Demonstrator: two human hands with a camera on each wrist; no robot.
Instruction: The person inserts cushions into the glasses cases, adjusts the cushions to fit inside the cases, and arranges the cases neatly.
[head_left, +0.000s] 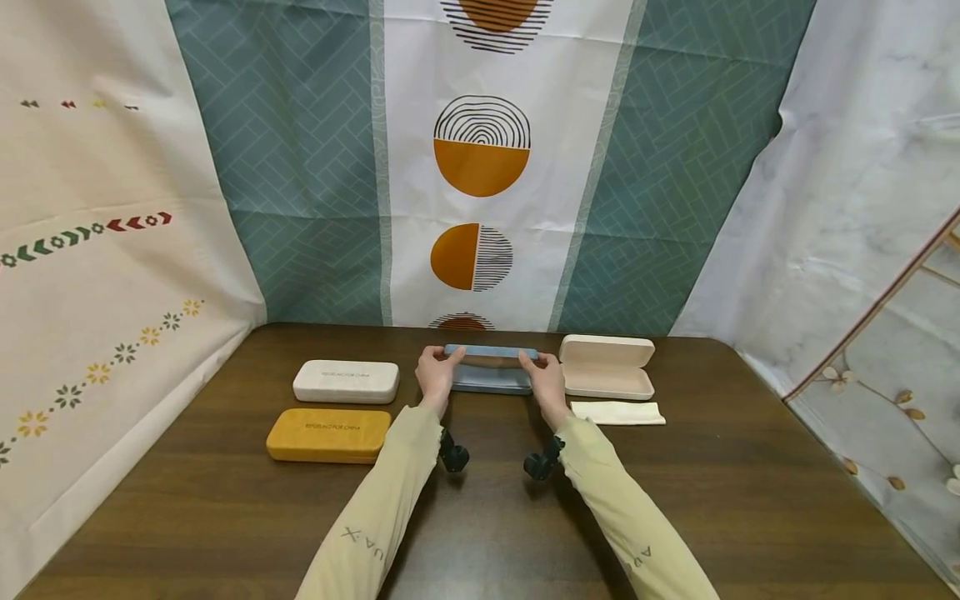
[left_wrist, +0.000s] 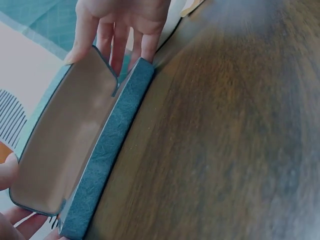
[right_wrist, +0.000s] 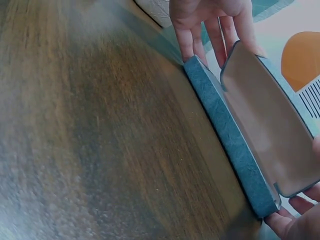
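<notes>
A blue glasses case [head_left: 491, 382] stands on the table with its hinged lid [head_left: 490, 352] tilted up, partly open. Its lid lining [left_wrist: 65, 132] is tan; the bottom of the case is hidden in the wrist views. At the left end my left hand [head_left: 436, 373] holds it, thumb on the lid's front edge. The opposite end is in my right hand [head_left: 549, 385], likewise with the thumb on that edge. In the right wrist view, fingers [right_wrist: 185, 42] reach down to the end of the base.
An open cream glasses case [head_left: 607, 383] stands to the right, a folded white cloth [head_left: 618, 413] in front of it. Leftward lie a closed white case [head_left: 347, 382] and a closed yellow case [head_left: 327, 436]. A patterned curtain [head_left: 315, 167] hangs behind the table [head_left: 480, 533].
</notes>
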